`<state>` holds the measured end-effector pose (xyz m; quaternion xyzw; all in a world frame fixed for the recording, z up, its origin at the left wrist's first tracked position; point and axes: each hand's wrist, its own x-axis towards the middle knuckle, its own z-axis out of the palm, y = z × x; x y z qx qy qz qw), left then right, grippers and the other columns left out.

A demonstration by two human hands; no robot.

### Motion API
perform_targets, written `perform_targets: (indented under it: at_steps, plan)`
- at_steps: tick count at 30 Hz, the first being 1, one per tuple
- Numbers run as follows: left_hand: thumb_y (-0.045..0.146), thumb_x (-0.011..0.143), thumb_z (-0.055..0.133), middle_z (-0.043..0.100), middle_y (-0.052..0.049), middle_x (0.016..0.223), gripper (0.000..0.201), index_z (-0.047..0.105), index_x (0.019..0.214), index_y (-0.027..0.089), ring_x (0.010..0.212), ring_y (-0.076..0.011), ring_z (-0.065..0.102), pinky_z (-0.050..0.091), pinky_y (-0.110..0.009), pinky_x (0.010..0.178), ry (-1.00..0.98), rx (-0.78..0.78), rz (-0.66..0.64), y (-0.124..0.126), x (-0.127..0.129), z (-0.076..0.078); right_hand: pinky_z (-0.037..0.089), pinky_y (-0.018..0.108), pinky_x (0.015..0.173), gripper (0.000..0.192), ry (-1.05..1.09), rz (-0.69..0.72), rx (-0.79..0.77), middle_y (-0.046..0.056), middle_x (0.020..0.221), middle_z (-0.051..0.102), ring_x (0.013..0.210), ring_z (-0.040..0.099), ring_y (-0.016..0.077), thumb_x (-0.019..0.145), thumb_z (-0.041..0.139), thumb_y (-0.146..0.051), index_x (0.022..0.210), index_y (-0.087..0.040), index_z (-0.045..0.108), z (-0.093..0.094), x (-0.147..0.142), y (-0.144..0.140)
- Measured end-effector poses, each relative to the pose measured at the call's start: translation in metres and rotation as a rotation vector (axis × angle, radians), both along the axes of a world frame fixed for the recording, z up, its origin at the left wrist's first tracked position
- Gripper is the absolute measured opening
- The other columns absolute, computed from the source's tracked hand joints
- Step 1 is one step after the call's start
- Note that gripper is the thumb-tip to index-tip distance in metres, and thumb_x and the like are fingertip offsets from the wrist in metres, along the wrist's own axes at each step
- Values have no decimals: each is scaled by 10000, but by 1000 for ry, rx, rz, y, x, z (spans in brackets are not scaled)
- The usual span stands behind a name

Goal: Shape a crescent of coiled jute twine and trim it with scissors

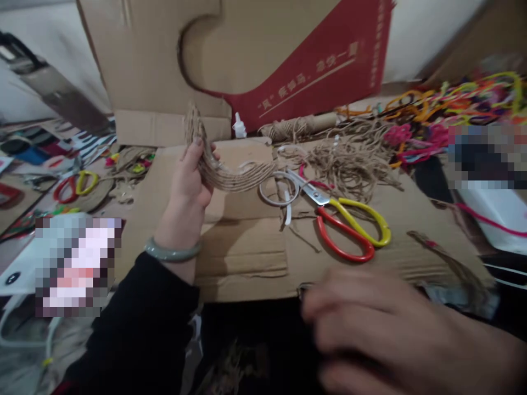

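My left hand (187,184), with a grey-green bangle (173,252) at the wrist, is closed around one end of a curved band of jute twine (241,180) laid in several side-by-side rows. The band is held up above a cardboard sheet (242,241), its other end pointing right. Just beyond that end lie a whitish ring (280,205) and scissors (318,196) with one red and one yellow handle. At the lower right, close to the camera, my right hand (382,329) is smeared by motion. Its fingers look bent, but whether they hold anything is hidden.
Loose twine (349,164) is heaped behind the scissors, beside a twine roll (292,128) and a small white bottle (239,127). A cut cardboard box (152,66) stands at the back. Colourful yarn (444,115) lies right; a second pair of scissors (76,186) lies left.
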<state>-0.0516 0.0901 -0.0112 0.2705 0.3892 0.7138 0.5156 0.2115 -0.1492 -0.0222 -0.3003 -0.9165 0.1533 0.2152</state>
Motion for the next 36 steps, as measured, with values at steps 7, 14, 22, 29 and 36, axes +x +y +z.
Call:
perform_targets:
  at_steps: [7, 14, 22, 29, 36]
  plan:
    - [197, 964, 389, 578, 26, 640, 275, 546, 739, 183, 592, -60, 526, 447, -198, 629, 68, 83, -2, -10, -15, 16, 471, 342, 670, 246, -223, 89, 275, 122, 969, 670, 833, 583, 217, 848, 554, -176, 1067, -94, 630, -14, -87, 70]
    - [245, 962, 400, 555, 9, 697, 290, 517, 697, 223, 631, -84, 520, 457, -215, 649, 240, 148, 106, -36, -46, 69, 427, 344, 642, 264, -223, 110, 408, 125, 992, 658, 822, 549, 214, 881, 455, -99, 1069, -85, 639, -33, -97, 62]
    - [237, 929, 468, 583, -9, 756, 247, 525, 688, 251, 794, -127, 579, 496, -247, 746, 331, 178, 92, -43, -45, 79, 407, 313, 610, 267, -86, 195, 437, 95, 855, 632, 728, 491, 175, 924, 404, -96, 931, -115, 670, -43, -102, 64]
    - [208, 920, 494, 626, -10, 751, 206, 559, 726, 185, 896, -126, 639, 502, -233, 750, 312, 146, 85, -29, -17, 81, 426, 309, 563, 248, -135, 187, 415, 65, 823, 656, 680, 526, 169, 897, 449, -105, 995, -125, 676, -28, -104, 58]
    - [246, 906, 531, 605, 9, 663, 201, 552, 711, 206, 853, -134, 639, 508, -244, 712, 266, 99, -5, -15, 0, 75, 406, 514, 977, 559, -254, -36, 312, 195, 1310, 578, 1213, 497, 350, 830, 599, -425, 1235, -40, 579, -24, -95, 63]
